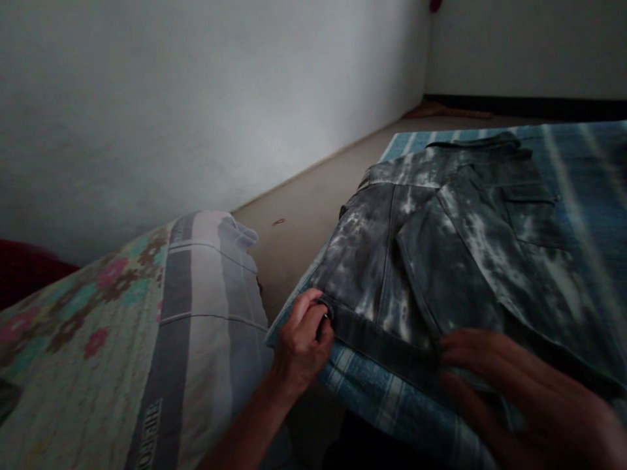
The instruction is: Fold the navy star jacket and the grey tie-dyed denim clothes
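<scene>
A black-and-grey mottled jacket (362,241) lies spread out, one sleeve (448,261) folded across its body. Its collar (494,140) points to the far side, and the dark waistband (377,343) is nearest me. My left hand (304,339) pinches the left corner of that waistband, thumb and fingers closed on the cloth. Blurred by motion, my right hand (529,391) is over the jacket's lower edge near the folded sleeve. Its fingers are stretched out, with the thumb apart from them; the fingertips touch or nearly touch the cloth.
Under the jacket is a blue striped cloth (573,176) on a raised surface. At the left stands a bulky stack with a floral cover (93,313) and grey-white striped fabric (210,300). Floor (298,215) shows between them, with a small reddish loop (278,222) on it, beside a pale wall (196,98).
</scene>
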A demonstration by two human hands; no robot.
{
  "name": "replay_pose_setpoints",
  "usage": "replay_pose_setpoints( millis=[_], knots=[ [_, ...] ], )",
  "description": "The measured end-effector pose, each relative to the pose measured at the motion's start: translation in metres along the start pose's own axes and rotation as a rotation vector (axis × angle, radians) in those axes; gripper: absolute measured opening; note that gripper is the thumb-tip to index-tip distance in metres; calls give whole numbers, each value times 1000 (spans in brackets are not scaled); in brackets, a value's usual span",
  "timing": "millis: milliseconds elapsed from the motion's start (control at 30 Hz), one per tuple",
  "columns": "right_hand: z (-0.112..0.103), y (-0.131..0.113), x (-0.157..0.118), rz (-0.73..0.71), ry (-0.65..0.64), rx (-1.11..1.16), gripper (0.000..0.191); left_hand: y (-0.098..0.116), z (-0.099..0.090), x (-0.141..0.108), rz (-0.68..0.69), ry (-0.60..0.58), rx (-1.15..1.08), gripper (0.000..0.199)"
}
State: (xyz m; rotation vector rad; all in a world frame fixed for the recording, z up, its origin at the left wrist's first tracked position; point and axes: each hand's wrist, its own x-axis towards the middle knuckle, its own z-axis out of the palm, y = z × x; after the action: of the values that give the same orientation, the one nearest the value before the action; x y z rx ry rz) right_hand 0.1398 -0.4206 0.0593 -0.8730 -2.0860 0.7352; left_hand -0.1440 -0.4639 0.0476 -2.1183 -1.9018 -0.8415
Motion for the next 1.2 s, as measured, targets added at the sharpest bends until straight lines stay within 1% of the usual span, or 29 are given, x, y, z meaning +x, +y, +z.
replay_pose_setpoints(
  millis=[33, 67, 100, 167, 267, 333, 400, 500, 533, 600, 800, 867, 1067, 1200],
  knots=[
    [14, -12, 17, 1, -125, 54, 11, 2, -2, 1, -17, 0, -26, 17],
    [29, -22, 34, 53, -222, 88, 16, 3, -5, 2, -39, 1, -52, 17],
    [45, -30, 50, 104, -268, 132, 20, 5, -8, 2, -59, 3, -76, 17],
    [72, -40, 78, 215, -356, 182, 13, 9, -15, 5, -79, 10, -108, 16],
    [100, -38, 104, 280, -370, 208, 14, 13, -20, 8, -78, 21, -108, 17],
    [108, -31, 111, 308, -382, 333, 12, 14, -18, 9, -96, 39, -104, 18],
    [113, -23, 111, 381, -417, 542, 12, 14, -15, 9, -123, 58, -123, 18],
    [114, -15, 106, 572, -468, 871, 11, 15, -9, 9, -139, 72, -155, 15],
    [114, -13, 105, 623, -468, 951, 11, 16, -8, 9, -135, 73, -160, 14],
    [113, -10, 102, 673, -438, 1053, 13, 19, -7, 12, -129, 77, -167, 13],
    [110, -6, 100, 705, -306, 1120, 29, 26, -9, 21, -128, 74, -170, 13],
    [109, -5, 101, 718, -280, 1117, 31, 26, -9, 22, -128, 65, -164, 13],
    [106, -3, 103, 741, -313, 1111, 23, 26, -7, 24, -112, 69, -164, 13],
    [104, -3, 104, 737, -322, 1117, 22, 26, -6, 24, -100, 70, -169, 14]
  ],
)
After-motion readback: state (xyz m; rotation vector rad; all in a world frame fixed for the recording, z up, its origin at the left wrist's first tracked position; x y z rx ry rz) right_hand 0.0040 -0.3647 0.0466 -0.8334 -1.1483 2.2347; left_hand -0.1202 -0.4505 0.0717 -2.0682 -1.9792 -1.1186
